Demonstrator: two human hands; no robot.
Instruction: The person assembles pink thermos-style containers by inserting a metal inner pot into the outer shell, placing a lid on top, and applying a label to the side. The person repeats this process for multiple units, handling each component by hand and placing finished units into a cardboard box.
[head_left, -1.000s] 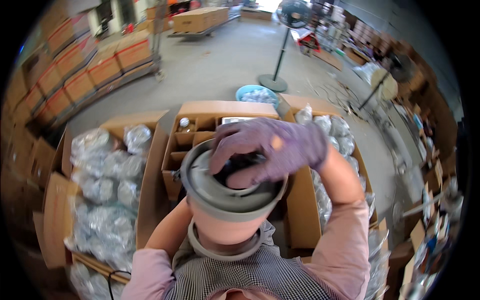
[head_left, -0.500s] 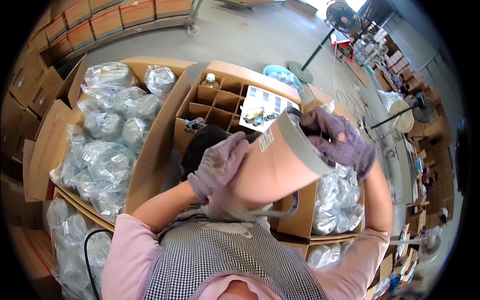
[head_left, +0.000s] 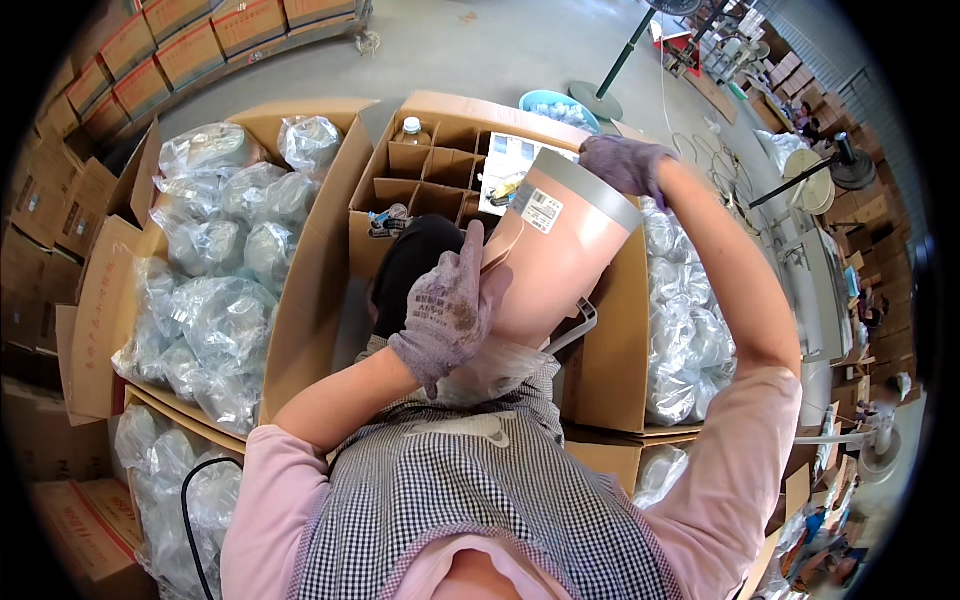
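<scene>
A peach-pink cylindrical vessel [head_left: 560,265] with a grey rim band and a white barcode label [head_left: 542,210] leans over my lap, its rimmed end pointing away and to the right. My left hand [head_left: 445,310], in a stained grey-purple glove, grips its left side; a thin tan strip [head_left: 503,247] shows beside the fingers. My right hand [head_left: 625,165], gloved too, is bent over the far side of the rim, its fingertips hidden. A grey handle [head_left: 575,325] sticks out at the lower right. Clear plastic [head_left: 490,370] bunches around the vessel's lower end.
Ahead stands a carton with cardboard dividers [head_left: 450,165], holding a capped bottle [head_left: 411,130] and a printed white sheet [head_left: 510,160]. Cartons of plastic-wrapped items [head_left: 215,310] flank me. Beyond are a blue basin [head_left: 560,107], a fan stand [head_left: 620,60] and stacked boxes [head_left: 190,50].
The vessel has turned more upright, bringing its label toward me. My right hand has moved up and away to the rim's far side; my left hand has shifted slightly along the vessel's side.
</scene>
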